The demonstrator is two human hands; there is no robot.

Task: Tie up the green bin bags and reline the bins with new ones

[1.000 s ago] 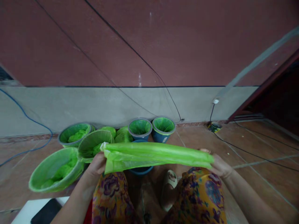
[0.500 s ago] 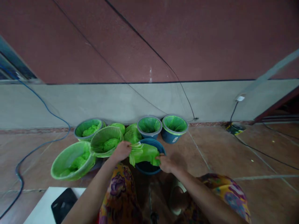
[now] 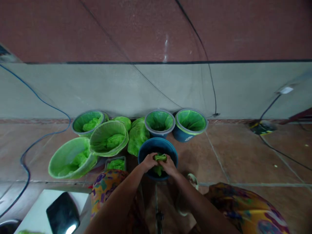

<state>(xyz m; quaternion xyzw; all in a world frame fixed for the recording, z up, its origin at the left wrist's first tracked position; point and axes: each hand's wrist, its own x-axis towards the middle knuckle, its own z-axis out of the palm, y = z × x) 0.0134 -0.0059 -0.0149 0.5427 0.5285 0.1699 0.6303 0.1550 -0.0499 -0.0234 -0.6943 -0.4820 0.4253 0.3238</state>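
A green plastic bag [image 3: 159, 169] is bunched up between my two hands, inside the mouth of a dark blue bucket [image 3: 173, 150]. My left hand [image 3: 148, 162] has its fingers closed round one side of the bag. From the other side my right hand [image 3: 169, 165] grips it too, the two hands almost touching. Part of the bag hangs down below the fingers. The bucket's bottom is mostly hidden by my hands and by shade.
Two blue bins [image 3: 159, 132] [image 3: 185, 136] lined with green bags stand by the wall. Green-lined baskets [image 3: 57, 162] [image 3: 97, 148] with crumpled green plastic, a small clear tub [image 3: 115, 164] and green bundles [image 3: 137, 139] sit leftward. A dark phone [image 3: 62, 211] lies on a white surface [image 3: 36, 208].
The green bag was stretched out sideways over the bucket. My hands have come together, bunching it up, and are now within the bucket's mouth. The view has shifted.
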